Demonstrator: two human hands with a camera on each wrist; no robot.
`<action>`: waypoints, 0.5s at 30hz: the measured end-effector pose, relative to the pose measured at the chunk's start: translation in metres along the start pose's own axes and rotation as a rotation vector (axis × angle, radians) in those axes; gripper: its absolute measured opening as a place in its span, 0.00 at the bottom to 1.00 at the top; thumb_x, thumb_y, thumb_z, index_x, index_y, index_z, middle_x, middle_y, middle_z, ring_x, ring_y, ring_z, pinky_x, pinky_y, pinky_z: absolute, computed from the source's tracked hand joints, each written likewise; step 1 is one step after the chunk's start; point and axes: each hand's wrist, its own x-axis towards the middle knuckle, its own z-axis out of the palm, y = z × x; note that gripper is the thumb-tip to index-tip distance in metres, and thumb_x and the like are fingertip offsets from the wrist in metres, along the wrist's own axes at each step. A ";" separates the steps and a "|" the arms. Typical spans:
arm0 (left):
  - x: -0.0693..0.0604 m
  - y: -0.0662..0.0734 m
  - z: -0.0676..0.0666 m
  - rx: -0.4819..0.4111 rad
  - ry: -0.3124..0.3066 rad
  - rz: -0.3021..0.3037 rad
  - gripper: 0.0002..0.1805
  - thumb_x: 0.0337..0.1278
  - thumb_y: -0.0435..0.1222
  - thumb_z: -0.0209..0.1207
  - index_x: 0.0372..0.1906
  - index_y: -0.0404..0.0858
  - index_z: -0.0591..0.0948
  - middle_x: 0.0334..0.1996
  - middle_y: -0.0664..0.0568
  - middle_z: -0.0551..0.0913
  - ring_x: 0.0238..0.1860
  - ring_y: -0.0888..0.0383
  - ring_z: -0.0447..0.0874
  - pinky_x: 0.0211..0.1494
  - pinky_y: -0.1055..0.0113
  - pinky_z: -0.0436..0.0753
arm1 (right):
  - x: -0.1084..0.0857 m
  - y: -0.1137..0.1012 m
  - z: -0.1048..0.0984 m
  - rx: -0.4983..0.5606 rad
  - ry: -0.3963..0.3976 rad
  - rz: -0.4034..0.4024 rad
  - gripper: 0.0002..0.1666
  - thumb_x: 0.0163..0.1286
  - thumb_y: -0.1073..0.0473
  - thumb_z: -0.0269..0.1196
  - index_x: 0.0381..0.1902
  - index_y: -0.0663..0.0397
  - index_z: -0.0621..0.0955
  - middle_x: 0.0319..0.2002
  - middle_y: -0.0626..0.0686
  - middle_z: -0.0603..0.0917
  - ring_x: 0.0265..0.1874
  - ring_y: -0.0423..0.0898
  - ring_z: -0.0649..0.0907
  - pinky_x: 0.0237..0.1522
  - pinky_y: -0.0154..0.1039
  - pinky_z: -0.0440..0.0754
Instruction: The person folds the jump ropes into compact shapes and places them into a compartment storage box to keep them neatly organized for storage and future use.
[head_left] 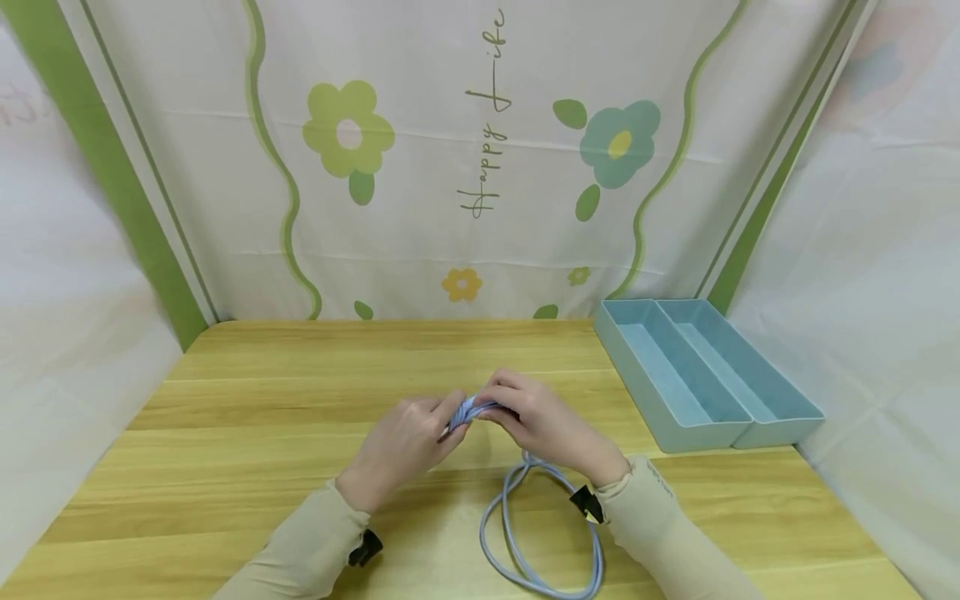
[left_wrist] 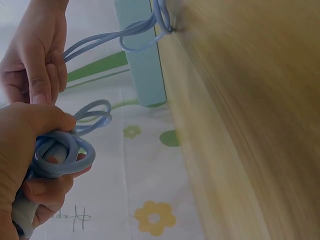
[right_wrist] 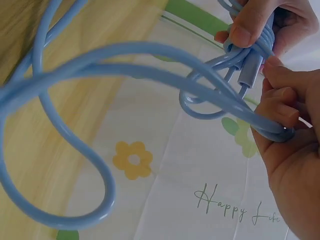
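A light blue cord (head_left: 510, 533) lies partly looped on the table under the right forearm. My left hand (head_left: 408, 446) grips a wound bundle of it (head_left: 467, 410); in the left wrist view the coils (left_wrist: 62, 152) bulge between thumb and fingers. Close beside it, my right hand (head_left: 536, 417) pinches doubled strands, and in the right wrist view these strands (right_wrist: 165, 75) run out of its curled fingers toward the table. Small blue cylindrical ends (right_wrist: 250, 72) show beneath the bundle in that view.
Two long light blue trays (head_left: 693, 429) stand side by side at the table's right edge. The wooden table (head_left: 300, 367) meets a white printed cloth (head_left: 420, 225) at the back, with more cloth on both sides.
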 end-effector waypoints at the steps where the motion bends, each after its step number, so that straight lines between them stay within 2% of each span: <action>1: 0.000 0.000 0.000 -0.014 -0.005 0.006 0.18 0.50 0.31 0.72 0.41 0.32 0.75 0.18 0.54 0.75 0.14 0.68 0.65 0.17 0.82 0.62 | 0.000 0.000 0.000 -0.004 -0.012 -0.001 0.07 0.66 0.71 0.65 0.42 0.61 0.83 0.37 0.49 0.76 0.30 0.36 0.74 0.33 0.23 0.74; 9: 0.002 -0.004 -0.004 -0.089 -0.072 0.059 0.15 0.51 0.32 0.72 0.35 0.36 0.74 0.21 0.55 0.77 0.15 0.70 0.64 0.18 0.84 0.62 | -0.002 -0.002 -0.001 -0.038 -0.069 -0.012 0.08 0.67 0.73 0.63 0.43 0.61 0.82 0.38 0.48 0.75 0.33 0.37 0.75 0.37 0.23 0.74; 15: 0.001 -0.003 -0.006 -0.052 -0.073 0.077 0.16 0.52 0.37 0.73 0.40 0.36 0.79 0.24 0.54 0.82 0.16 0.69 0.71 0.20 0.83 0.67 | -0.002 -0.002 0.000 -0.017 -0.042 -0.019 0.08 0.68 0.71 0.63 0.43 0.59 0.83 0.37 0.47 0.76 0.30 0.35 0.74 0.33 0.22 0.73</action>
